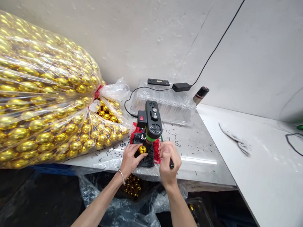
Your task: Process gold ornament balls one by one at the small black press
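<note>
My left hand (132, 157) pinches a shiny gold ball ornament (142, 149) between thumb and fingers, over a dark pad (147, 160) on the table. Close to its right, my right hand (169, 160) is wrapped round a black-handled tool (172, 164). A thin greenish shaft seems to rise from that fist, and its tip is hidden. Directly beyond the ball stands a black device (153, 120) with round grilles, a red switch and a green ring at its lower end. Red fluffy material (157, 150) shows around the pad.
A huge clear bag of gold balls (39, 108) fills the left side. Behind the device lies a clear plastic box (164, 109) carrying a remote (158, 82) and a power adapter (182, 87). Dark scraps litter the table. Below the edge hangs a plastic bag (117, 208) with gold balls.
</note>
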The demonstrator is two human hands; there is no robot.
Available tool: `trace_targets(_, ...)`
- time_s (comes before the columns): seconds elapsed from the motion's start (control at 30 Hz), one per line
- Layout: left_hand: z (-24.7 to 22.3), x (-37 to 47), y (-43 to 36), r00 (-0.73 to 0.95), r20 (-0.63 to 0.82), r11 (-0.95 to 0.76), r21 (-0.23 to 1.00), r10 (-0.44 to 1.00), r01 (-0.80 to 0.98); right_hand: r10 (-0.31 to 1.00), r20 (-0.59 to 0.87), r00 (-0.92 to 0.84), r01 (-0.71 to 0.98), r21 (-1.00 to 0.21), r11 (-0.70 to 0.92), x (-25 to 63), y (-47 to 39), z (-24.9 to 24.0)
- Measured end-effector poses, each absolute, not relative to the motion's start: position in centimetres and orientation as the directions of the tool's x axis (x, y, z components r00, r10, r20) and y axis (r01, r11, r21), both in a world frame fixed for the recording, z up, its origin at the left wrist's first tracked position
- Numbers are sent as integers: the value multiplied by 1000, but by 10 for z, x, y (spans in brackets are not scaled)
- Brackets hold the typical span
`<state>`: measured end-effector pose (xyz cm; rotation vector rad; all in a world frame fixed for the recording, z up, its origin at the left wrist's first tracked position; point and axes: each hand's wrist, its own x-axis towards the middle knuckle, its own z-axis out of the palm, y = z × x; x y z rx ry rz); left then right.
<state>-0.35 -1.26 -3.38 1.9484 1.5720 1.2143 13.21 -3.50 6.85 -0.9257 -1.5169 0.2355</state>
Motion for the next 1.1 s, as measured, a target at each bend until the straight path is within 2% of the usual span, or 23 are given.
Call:
trace_targets(0.1,-36,-10,-49,73,433,-391,711,898,585,670,736,94,398,-645,652,131,-35,79)
trace_targets(0.23,-46,-15,-95,202,458,-486,670,866,561,642,761,97,392,-622,678,130,-35,68)
trace_targets(0.37,-32,-31,-73,74,523,-439,622,849,648,638,764,95,393,-618,681,131,-36,58)
trace_targets(0.47,3,-60,-13,-68,576,-294,512,815,807,629,773,88,390,-608,692,131,-35,55)
trace_targets(0.53,27,-83,32,-74,454,-130,401,888,907,625,776,86,385,-604,698,132,-35,54)
trace_targets(0.6,45,-101,72,-63,143,29,227,988,973,627,774,87,381,-607,697,131,-34,53)
trace_targets(0.7,49,-114,113,-46,-29,50,170,999,984,630,771,95,378,-613,694,131,-34,50)
trace_targets(0.9,29,-116,142,33,-116,-11,185,993,983,630,772,84,386,-608,693,132,-34,48)
trace_targets(1.1,23,-127,148,155,-87,-129,257,984,958,628,772,99,373,-614,696,130,-34,47)
